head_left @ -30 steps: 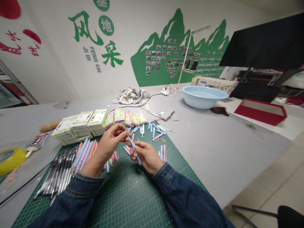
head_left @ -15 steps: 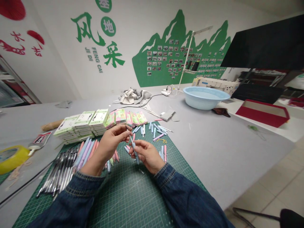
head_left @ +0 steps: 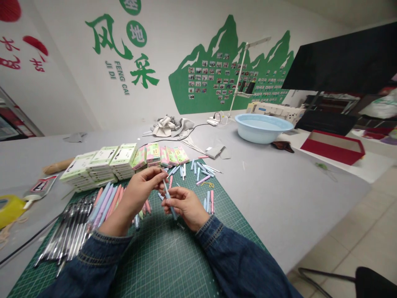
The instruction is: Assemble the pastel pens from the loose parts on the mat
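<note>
One pale blue pen point(head_left: 173, 212) is clamped above the green mat point(head_left: 161, 256): the left hand point(head_left: 141, 192) pinches its slim upper end, the right hand point(head_left: 186, 206) wraps its body. Black pens point(head_left: 70, 225) crowd the mat's left side, white boxes point(head_left: 104, 155) stand stacked behind, and blue pen parts point(head_left: 198, 173) lie scattered farther right. Compared with half a second ago, the grip looks unchanged. Wall lettering point(head_left: 121, 78) reads "FENG CAI" and "JI DI".

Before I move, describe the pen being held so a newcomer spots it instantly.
On the grey table lies a green cutting mat. Above it, the right hand grips a slanting light-blue pen. Unlike the loose blue pieces, it is held up.
</note>
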The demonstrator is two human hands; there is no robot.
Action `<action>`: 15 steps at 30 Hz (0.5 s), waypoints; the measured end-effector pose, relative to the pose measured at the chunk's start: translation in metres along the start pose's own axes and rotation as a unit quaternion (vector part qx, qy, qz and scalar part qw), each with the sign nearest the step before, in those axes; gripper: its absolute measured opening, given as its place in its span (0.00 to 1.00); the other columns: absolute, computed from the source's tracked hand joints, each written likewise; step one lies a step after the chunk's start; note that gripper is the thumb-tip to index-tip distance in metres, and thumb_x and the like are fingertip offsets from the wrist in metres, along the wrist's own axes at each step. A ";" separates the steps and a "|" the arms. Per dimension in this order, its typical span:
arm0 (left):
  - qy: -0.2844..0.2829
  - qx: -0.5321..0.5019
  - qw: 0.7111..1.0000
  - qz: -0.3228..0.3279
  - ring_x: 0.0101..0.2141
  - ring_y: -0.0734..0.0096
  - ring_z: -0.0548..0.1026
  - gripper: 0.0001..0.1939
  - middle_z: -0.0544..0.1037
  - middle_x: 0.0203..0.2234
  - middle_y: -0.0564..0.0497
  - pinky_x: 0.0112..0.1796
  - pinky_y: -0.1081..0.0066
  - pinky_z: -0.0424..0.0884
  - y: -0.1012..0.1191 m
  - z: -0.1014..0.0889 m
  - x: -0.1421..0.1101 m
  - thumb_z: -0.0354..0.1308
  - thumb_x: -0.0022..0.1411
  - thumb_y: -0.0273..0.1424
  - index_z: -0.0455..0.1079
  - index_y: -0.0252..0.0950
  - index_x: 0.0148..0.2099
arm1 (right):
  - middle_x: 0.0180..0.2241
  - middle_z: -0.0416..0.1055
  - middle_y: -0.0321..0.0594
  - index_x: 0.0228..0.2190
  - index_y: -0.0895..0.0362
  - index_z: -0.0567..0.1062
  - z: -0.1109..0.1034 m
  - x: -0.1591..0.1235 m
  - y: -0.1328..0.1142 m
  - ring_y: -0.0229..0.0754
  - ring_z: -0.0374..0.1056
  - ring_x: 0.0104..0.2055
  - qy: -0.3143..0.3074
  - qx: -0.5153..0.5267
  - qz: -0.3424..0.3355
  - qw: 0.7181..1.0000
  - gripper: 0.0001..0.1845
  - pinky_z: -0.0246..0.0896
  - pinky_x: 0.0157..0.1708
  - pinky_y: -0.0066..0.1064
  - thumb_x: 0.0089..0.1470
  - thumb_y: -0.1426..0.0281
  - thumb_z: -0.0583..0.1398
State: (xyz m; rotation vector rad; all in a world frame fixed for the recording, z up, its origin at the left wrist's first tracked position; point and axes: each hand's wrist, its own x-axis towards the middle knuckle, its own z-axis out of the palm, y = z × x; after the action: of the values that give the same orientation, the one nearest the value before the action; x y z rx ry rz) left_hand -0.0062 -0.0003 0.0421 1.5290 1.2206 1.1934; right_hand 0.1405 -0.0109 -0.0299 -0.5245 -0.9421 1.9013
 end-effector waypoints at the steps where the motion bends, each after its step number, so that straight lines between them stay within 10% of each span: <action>1: -0.008 0.003 1.000 0.002 0.23 0.75 0.71 0.11 0.73 0.22 0.55 0.28 0.74 0.69 0.000 -0.001 0.000 0.60 0.57 0.38 0.70 0.35 0.35 | 0.28 0.76 0.40 0.35 0.61 0.75 -0.001 0.000 0.000 0.36 0.70 0.25 0.003 0.003 0.002 1.000 0.19 0.65 0.31 0.31 0.38 0.70 0.70; 10: 0.014 0.074 0.997 0.028 0.23 0.73 0.72 0.12 0.73 0.20 0.54 0.29 0.73 0.69 0.002 0.000 -0.002 0.59 0.57 0.38 0.71 0.35 0.37 | 0.27 0.76 0.41 0.33 0.61 0.75 0.002 -0.003 -0.003 0.34 0.69 0.24 0.002 0.018 0.013 1.000 0.18 0.64 0.31 0.30 0.38 0.68 0.70; 15: 0.069 -0.052 0.996 -0.014 0.21 0.78 0.68 0.14 0.74 0.25 0.53 0.24 0.76 0.66 -0.017 -0.005 0.012 0.61 0.53 0.41 0.72 0.34 0.35 | 0.28 0.76 0.41 0.34 0.61 0.76 -0.004 -0.001 -0.005 0.35 0.69 0.26 -0.025 -0.043 0.054 0.997 0.21 0.62 0.30 0.29 0.36 0.66 0.70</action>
State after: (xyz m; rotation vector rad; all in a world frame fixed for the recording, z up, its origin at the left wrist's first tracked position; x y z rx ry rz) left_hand -0.0138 0.0150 0.0291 1.3675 1.2451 1.3423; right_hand 0.1463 -0.0087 -0.0286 -0.5923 -1.0501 1.9848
